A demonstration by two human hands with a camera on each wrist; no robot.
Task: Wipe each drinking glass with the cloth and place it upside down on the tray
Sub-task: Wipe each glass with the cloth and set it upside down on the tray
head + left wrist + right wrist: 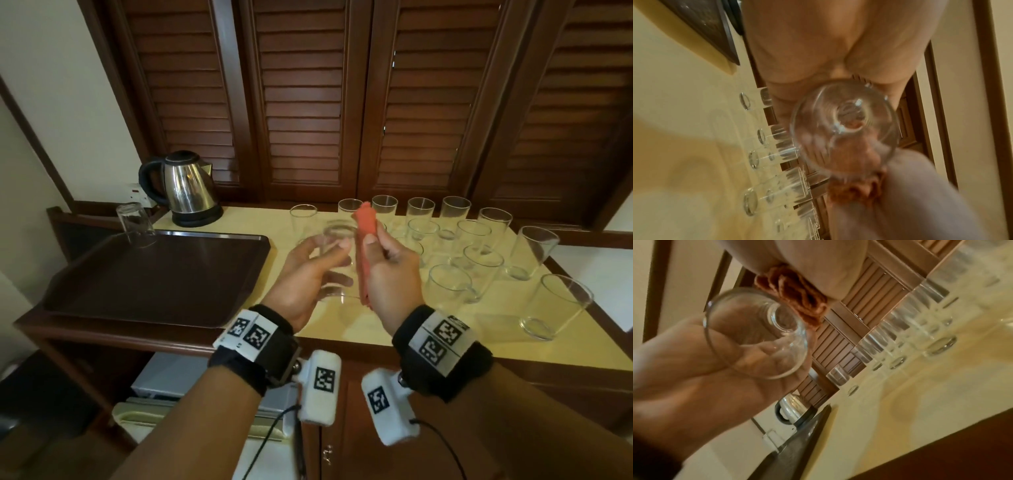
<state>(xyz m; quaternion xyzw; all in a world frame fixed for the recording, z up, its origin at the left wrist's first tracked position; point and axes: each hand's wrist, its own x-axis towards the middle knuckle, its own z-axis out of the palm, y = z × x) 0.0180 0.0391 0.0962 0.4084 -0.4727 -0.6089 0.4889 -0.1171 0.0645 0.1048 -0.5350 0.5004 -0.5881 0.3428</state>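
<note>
One inverted glass (136, 224) stands on the brown tray (102, 301); my left hand (305, 274) grips a tumbler (337, 260) above the counter (342, 329), my right hand (390, 270) clenches the rolled orange cloth (363, 240) beside it. I judge wiping under way; next, work the cloth inside, then invert the tumbler onto the tray.

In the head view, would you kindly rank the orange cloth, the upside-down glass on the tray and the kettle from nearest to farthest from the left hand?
1. The orange cloth, just right of the left hand, gripped by the right hand.
2. The upside-down glass, at the tray's far left corner.
3. The kettle, behind the tray; close to the glass's rank.
</note>
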